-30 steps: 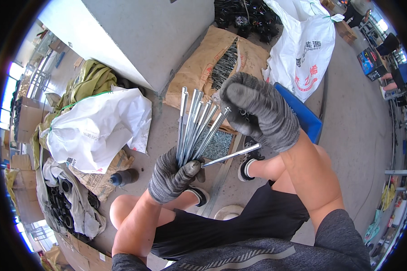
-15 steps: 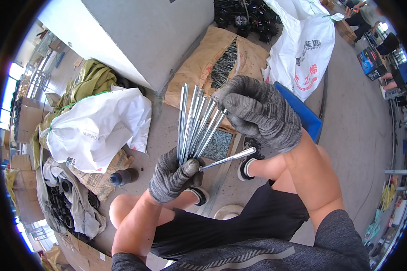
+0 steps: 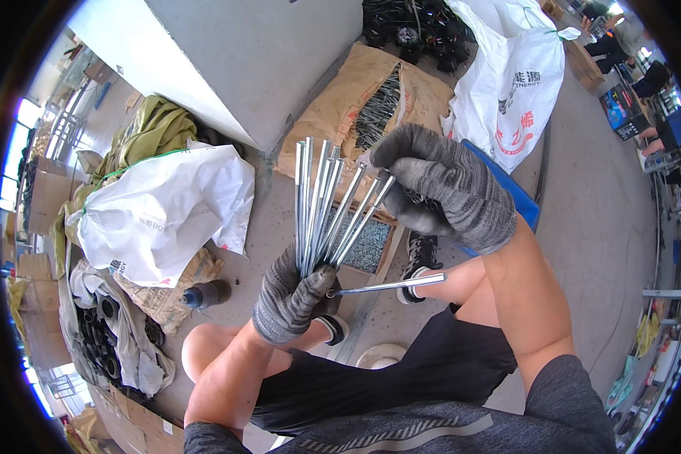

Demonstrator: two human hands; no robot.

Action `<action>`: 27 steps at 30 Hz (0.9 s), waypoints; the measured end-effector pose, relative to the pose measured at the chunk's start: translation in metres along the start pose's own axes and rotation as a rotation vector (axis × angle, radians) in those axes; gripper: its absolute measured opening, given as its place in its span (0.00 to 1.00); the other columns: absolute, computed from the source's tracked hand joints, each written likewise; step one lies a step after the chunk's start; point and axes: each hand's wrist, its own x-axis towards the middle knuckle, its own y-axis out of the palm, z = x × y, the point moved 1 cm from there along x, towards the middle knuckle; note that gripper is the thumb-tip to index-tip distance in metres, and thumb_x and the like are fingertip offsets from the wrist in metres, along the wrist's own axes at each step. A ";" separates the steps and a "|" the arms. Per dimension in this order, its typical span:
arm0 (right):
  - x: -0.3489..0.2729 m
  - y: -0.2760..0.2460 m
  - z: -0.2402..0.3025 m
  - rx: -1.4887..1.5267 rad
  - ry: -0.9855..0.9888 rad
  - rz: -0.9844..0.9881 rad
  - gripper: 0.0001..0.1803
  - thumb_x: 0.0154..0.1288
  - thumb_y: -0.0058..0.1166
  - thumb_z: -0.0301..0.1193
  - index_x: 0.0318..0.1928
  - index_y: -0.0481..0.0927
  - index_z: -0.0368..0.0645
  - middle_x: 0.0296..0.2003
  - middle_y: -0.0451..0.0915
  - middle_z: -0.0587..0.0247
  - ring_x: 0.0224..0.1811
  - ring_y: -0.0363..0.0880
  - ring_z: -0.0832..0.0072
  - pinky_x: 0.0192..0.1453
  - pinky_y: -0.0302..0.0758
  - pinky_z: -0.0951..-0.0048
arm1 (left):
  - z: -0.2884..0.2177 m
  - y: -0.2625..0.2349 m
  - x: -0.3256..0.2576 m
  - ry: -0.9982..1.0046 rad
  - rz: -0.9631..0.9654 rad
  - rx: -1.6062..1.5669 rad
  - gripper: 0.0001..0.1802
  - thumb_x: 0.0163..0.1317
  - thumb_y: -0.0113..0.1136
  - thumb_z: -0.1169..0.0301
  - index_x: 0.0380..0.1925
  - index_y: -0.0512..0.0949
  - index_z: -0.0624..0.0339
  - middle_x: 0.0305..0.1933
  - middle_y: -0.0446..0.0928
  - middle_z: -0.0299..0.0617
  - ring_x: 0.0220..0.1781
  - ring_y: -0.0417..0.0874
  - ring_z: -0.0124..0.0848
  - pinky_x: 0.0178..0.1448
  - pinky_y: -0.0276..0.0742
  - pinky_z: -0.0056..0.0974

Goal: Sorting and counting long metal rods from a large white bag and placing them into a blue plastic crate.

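Observation:
My left hand, in a grey knit glove, is closed around the lower ends of several shiny metal rods, which fan upward. One more rod sticks out sideways to the right from beside the thumb. My right hand, gloved alike, is curled at the top of the rightmost upright rods, its fingertips by a rod end. Small dark bits show in its palm, too small to name. Beneath the rods, a box of small silvery metal pieces lies on the floor, partly hidden.
Ahead, a torn brown paper sack shows many metal rods. White sacks lie left and stand at the far right, beside a blue tray. A dark bottle stands near my left knee. Other people work at the far right.
My right hand has shifted slightly right, and the rightmost upright rods lean further that way. The sideways rod has swung lower, nearer level.

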 end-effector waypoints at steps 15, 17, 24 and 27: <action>0.007 0.011 -0.010 0.204 -0.029 -0.045 0.09 0.72 0.59 0.32 0.48 0.82 0.43 0.34 0.83 0.69 0.27 0.77 0.86 0.25 0.69 0.84 | -0.002 -0.005 0.000 -0.029 -0.030 -0.067 0.16 0.71 0.61 0.60 0.47 0.77 0.61 0.29 0.81 0.37 0.27 0.79 0.21 0.31 0.71 0.27; 0.005 0.017 -0.008 0.234 -0.023 -0.115 0.10 0.73 0.58 0.32 0.49 0.83 0.42 0.32 0.83 0.69 0.25 0.75 0.86 0.24 0.68 0.84 | -0.003 -0.003 0.001 -0.015 -0.044 -0.058 0.17 0.72 0.61 0.60 0.48 0.76 0.61 0.30 0.81 0.37 0.28 0.79 0.21 0.31 0.71 0.27; 0.006 0.019 -0.006 0.160 -0.047 -0.092 0.12 0.73 0.58 0.33 0.50 0.84 0.41 0.28 0.82 0.68 0.20 0.72 0.86 0.23 0.66 0.84 | -0.005 -0.002 -0.001 0.050 -0.064 0.013 0.18 0.73 0.59 0.62 0.54 0.73 0.63 0.31 0.82 0.38 0.30 0.81 0.22 0.33 0.72 0.27; 0.007 0.016 -0.005 0.076 -0.047 -0.105 0.12 0.73 0.58 0.33 0.50 0.84 0.41 0.28 0.82 0.69 0.20 0.71 0.86 0.23 0.66 0.83 | -0.008 -0.003 0.000 0.031 -0.035 0.036 0.19 0.73 0.59 0.63 0.55 0.73 0.64 0.31 0.82 0.38 0.31 0.81 0.22 0.33 0.72 0.27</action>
